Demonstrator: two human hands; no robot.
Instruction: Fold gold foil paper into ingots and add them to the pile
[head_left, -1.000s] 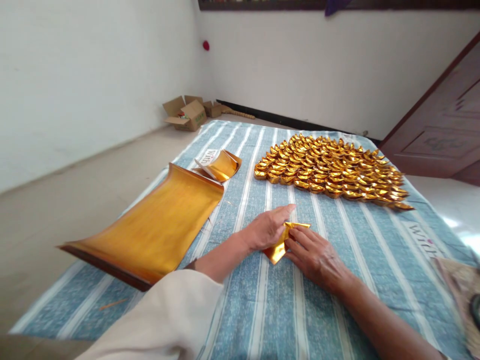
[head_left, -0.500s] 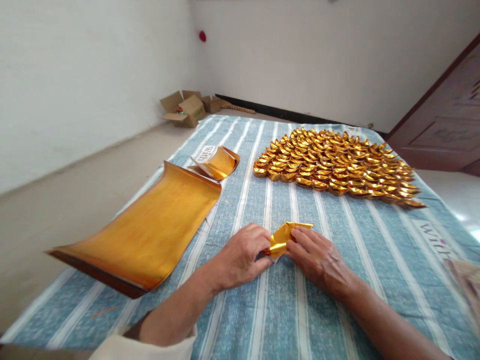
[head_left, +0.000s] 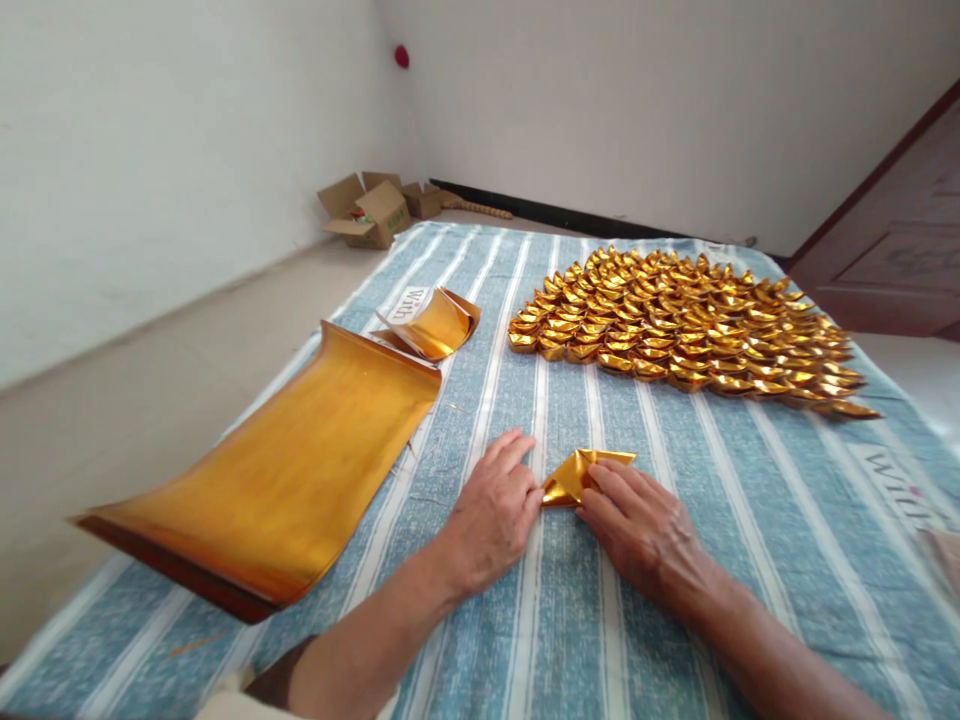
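Note:
A small piece of gold foil paper (head_left: 574, 476), folded to a slanted shape with pointed ends, lies on the striped cloth in front of me. My left hand (head_left: 499, 505) pinches its left corner, thumb and forefinger low at the tip, while the other fingers stretch forward above the cloth. On the right, my right hand (head_left: 637, 520) presses the paper down with its fingertips and covers part of it. Farther off stands a broad block of folded gold paper ingots (head_left: 675, 325), set in close rows.
A stack of large gold foil sheets (head_left: 300, 470) with curled edges lies on the left of the striped cloth (head_left: 480, 640). Behind it sits a smaller curled gold piece (head_left: 439, 325). An open cardboard box (head_left: 367, 212) rests on the floor by the wall.
The paper's lower left part has been folded up and now lies flatter, with a straight lower edge. My left fingers have shifted from curled round it to stretched forward beside its corner.

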